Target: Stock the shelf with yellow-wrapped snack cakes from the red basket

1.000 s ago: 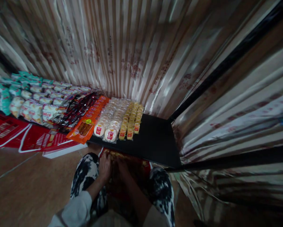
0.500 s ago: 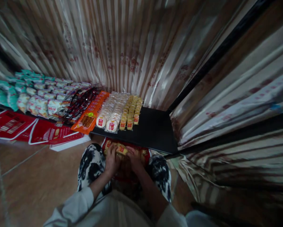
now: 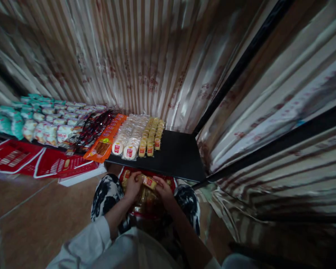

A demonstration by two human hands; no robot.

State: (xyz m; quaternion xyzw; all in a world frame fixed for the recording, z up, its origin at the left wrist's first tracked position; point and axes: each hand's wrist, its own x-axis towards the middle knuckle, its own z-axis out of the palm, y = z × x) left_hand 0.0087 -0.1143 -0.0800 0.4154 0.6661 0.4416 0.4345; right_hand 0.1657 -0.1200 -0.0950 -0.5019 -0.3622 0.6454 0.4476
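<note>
Between my knees, a small yellow wrapped snack packet (image 3: 149,182) with a red label is held over a red basket (image 3: 152,172). My left hand (image 3: 133,186) is closed with its fingertips on the packet's left end. The fingers of my right hand (image 3: 164,189) are closed on its right end. More yellow packets (image 3: 145,200) lie in the basket below. Just beyond, on a black shelf (image 3: 179,149), stand rows of similar yellow packets (image 3: 150,144). Beside them are rows of round white wrapped snacks (image 3: 131,144).
An orange bag (image 3: 103,144), dark shiny packets (image 3: 93,127), white packets (image 3: 62,132) and green packets (image 3: 16,123) fill the shelf leftward. Red baskets (image 3: 64,164) stand below. Striped curtains (image 3: 145,56) and black poles (image 3: 240,73) enclose the back and right.
My view has shifted slightly, so the shelf sits a little lower and further left. Both hands still hold the yellow packet, and more of the packets beneath now show.
</note>
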